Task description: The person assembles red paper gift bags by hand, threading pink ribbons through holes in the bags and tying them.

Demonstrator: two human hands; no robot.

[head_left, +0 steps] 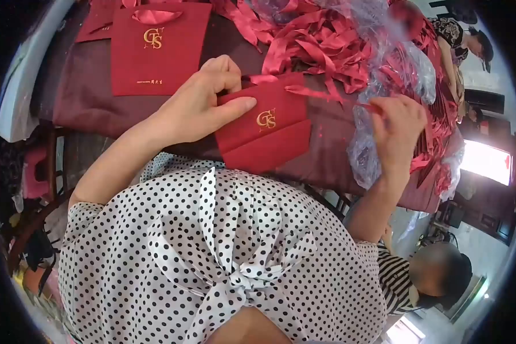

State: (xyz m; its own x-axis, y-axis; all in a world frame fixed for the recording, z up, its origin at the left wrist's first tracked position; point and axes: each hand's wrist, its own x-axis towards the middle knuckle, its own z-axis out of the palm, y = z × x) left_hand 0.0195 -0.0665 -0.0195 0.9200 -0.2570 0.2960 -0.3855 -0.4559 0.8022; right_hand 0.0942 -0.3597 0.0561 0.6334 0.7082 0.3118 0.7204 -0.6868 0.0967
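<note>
A red paper bag (264,129) with a gold logo and a folded lower part lies at the table's near edge. My left hand (203,103) grips its upper left side, thumb on the front and fingers curled behind the top. From the top of this bag a red ribbon (321,93) stretches to the right. Its far end is pinched between the fingers of my right hand (397,129), which is held above clear plastic. Another red bag (160,51) with a ribbon handle lies flat beyond my left hand.
Loose red ribbons (321,49) are heaped at the back, with crumpled clear plastic (364,146) at the right. A dark red cloth (92,103) covers the table. One person (450,46) is at the far right; another in a striped top (395,278) is at the lower right.
</note>
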